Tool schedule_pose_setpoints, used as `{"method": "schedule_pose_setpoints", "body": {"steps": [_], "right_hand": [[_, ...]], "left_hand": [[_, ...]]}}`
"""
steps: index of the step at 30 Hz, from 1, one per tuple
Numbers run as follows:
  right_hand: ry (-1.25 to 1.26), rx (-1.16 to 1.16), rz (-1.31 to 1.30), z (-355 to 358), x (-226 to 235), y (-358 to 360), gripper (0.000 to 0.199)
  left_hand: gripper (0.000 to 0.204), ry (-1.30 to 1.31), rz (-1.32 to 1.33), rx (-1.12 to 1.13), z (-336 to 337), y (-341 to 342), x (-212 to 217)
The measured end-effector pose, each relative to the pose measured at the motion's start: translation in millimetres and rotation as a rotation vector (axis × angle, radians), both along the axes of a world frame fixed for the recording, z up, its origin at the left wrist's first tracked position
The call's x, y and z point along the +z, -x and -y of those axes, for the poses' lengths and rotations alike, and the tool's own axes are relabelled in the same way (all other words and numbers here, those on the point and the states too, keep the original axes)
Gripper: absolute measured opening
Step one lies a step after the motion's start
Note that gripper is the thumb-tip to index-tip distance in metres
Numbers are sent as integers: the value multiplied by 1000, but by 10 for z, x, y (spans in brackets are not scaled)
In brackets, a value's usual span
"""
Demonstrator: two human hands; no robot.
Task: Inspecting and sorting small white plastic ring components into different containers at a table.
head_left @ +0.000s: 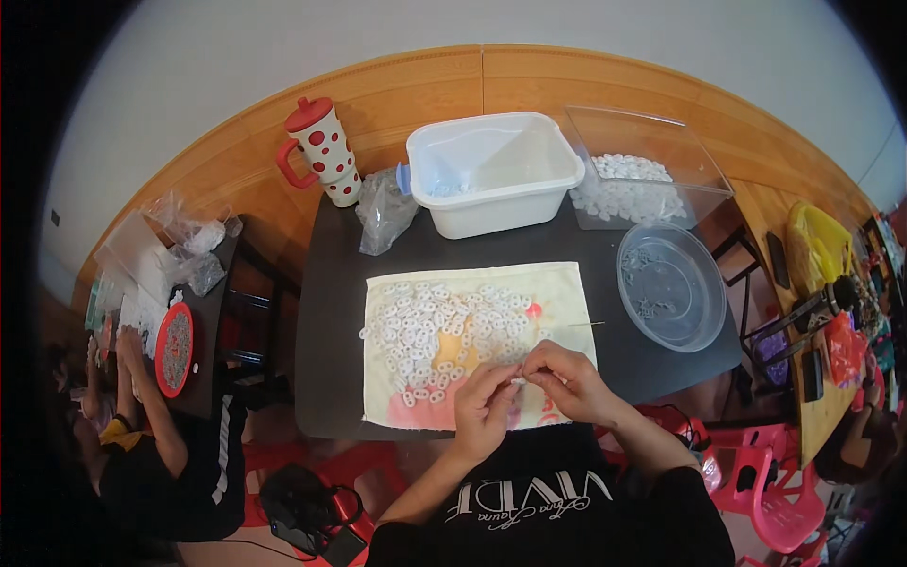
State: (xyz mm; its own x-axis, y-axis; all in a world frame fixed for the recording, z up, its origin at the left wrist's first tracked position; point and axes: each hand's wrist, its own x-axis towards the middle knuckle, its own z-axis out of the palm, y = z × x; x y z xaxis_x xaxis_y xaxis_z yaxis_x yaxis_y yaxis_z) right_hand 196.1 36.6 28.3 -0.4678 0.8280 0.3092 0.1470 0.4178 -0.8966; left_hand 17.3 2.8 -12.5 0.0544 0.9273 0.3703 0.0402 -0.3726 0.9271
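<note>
Over the front edge of a pale yellow towel (pixel 557 283), my left hand (pixel 485 406) and my right hand (pixel 573 380) meet fingertip to fingertip. Both are closed in a pinch. A bit of white shows at the left fingertips, but what they hold is too small and covered to name. Many small white plastic pieces (pixel 416 326), each with two holes, lie loose on the towel just beyond my hands. A thin rod (pixel 588 324) lies across the towel's right edge. To the right, a round clear tub (pixel 673 312) contains small grey parts.
At the table's back stand a spotted tumbler (pixel 326 156), a clear plastic bag (pixel 385 213), a white basin (pixel 496 213) and a clear box (pixel 652 213) of white pieces. Another person's hands (pixel 128 345) are near a red tray (pixel 175 350) at the left table. Pink chairs (pixel 765 491) stand right.
</note>
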Motion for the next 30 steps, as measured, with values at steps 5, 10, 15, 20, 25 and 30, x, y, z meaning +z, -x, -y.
{"method": "schedule_pose_setpoints", "body": {"steps": [5,10,15,20,25,30], "right_hand": [[-77,49,82,-63,52,-18,11],[-217,96,183,-108,55,-15,11],[-217,134,284,-134,92,-18,9],[-214,158,292,-158,132,-32,8],[-251,206,403,-174,203,-30,7],[-175,212,355,-157,129,-7,5]], "left_hand": [[34,63,91,-57,34,-1,-75],[36,64,54,-72,32,-11,-44],[37,128,78,-90,61,-3,-18],[40,127,86,-91,68,-16,-4],[52,196,132,-89,103,-27,-27],[54,154,205,-94,116,-31,-114]]}}
